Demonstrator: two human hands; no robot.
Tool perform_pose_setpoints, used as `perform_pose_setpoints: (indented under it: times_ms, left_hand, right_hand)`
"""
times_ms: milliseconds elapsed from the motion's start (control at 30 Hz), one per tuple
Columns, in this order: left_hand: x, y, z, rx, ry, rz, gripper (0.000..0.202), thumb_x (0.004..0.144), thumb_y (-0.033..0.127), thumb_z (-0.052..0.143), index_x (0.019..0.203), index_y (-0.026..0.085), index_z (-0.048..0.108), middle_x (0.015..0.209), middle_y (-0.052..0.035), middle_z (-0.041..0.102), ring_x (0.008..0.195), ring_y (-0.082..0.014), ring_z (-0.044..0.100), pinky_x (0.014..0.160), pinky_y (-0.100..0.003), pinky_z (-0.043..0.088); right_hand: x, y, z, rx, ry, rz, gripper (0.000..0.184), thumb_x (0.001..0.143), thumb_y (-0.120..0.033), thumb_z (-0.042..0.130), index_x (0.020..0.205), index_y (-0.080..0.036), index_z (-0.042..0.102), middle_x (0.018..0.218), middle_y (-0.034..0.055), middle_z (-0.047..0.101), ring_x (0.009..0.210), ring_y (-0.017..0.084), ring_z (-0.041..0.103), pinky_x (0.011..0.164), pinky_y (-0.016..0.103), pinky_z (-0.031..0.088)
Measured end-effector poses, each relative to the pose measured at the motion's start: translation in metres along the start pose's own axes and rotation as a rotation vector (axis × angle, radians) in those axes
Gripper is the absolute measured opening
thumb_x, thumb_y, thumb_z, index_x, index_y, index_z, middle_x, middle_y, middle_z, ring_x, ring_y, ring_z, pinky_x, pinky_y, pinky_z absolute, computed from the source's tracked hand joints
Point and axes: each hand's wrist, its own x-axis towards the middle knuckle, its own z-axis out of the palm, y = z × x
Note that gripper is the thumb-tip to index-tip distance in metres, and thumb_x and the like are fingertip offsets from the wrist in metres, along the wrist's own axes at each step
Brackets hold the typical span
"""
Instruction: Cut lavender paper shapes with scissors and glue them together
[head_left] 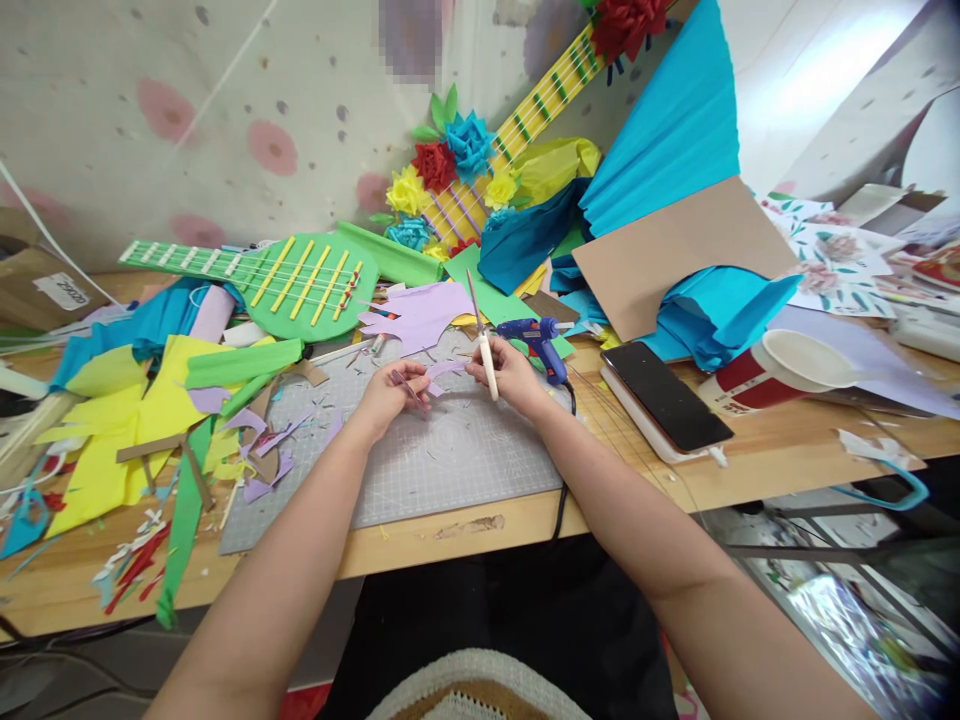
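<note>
My left hand [386, 402] is closed on a narrow dark purplish strip [409, 390], over the grey cutting mat [465, 450]. A light purple paper piece [446, 372] spans the gap between my hands, touching the fingertips on both sides. My right hand [510, 378] is closed around a white-handled pointed blade [487, 365], its tip pointing away from me; whether it is scissors or a knife I cannot tell. Just beyond that hand lies a blue glue gun [536, 340]. A larger purple sheet [420, 315] rests at the mat's far edge.
Green paper guitar [307, 290] and yellow paper [127, 420] lie left, beside purple scraps [274, 465]. A flowered yellow guitar [540, 110] leans on the wall. To the right are a black phone [667, 395], a paper cup [780, 370], cardboard [682, 250] and blue crepe paper [667, 120].
</note>
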Motion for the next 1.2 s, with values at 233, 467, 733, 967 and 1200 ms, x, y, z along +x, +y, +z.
perform_pose_setpoints:
  times_ms: [233,467,733,967,1200]
  left_hand:
    - [0.004,0.002,0.001,-0.231,0.211,-0.011,0.016,0.062,0.01,0.064,0.07,0.014,0.051,0.061,-0.0001,0.061,0.066,-0.0161,0.067,0.054,-0.022,0.052]
    - [0.009,0.002,-0.004,-0.333,0.389,0.031,0.02,0.064,0.01,0.064,0.075,0.015,0.048,0.073,-0.0032,0.065,0.069,-0.0164,0.067,0.053,-0.022,0.052]
    - [0.005,0.002,0.0,-0.37,0.45,0.012,0.014,0.067,0.005,0.059,0.07,0.014,0.049,0.064,0.0008,0.062,0.059,-0.0102,0.064,0.055,-0.019,0.052]
    - [0.004,0.005,0.001,-0.365,0.442,-0.006,0.016,0.066,0.004,0.059,0.068,0.015,0.049,0.061,0.0017,0.061,0.06,-0.0106,0.064,0.059,-0.021,0.052]
    - [0.004,0.004,0.002,-0.365,0.456,-0.008,0.015,0.067,0.003,0.057,0.07,0.015,0.049,0.062,0.0009,0.061,0.061,-0.0112,0.064,0.06,-0.022,0.053]
  right_hand:
    - [-0.009,-0.015,-0.02,-0.624,0.17,-0.111,0.032,0.071,-0.051,0.052,0.079,-0.02,0.049,0.071,0.0008,0.056,0.061,0.013,0.047,0.056,0.023,0.029]
    - [-0.012,-0.014,-0.013,-1.04,-0.088,-0.242,0.026,0.077,-0.044,0.046,0.078,-0.02,0.057,0.079,0.0049,0.066,0.069,0.017,0.054,0.055,0.026,0.024]
    - [-0.015,-0.016,0.003,-1.13,-0.092,-0.245,0.027,0.076,-0.041,0.047,0.088,-0.019,0.057,0.087,0.0075,0.067,0.076,0.019,0.057,0.056,0.027,0.024]
    - [-0.014,-0.013,0.004,-1.162,-0.118,-0.174,0.027,0.077,-0.042,0.047,0.086,-0.019,0.059,0.08,0.0066,0.068,0.068,0.018,0.058,0.054,0.028,0.021]
    - [-0.014,-0.012,0.005,-1.177,-0.154,-0.116,0.031,0.078,-0.045,0.045,0.088,-0.02,0.06,0.079,0.0074,0.068,0.068,0.019,0.059,0.053,0.028,0.022]
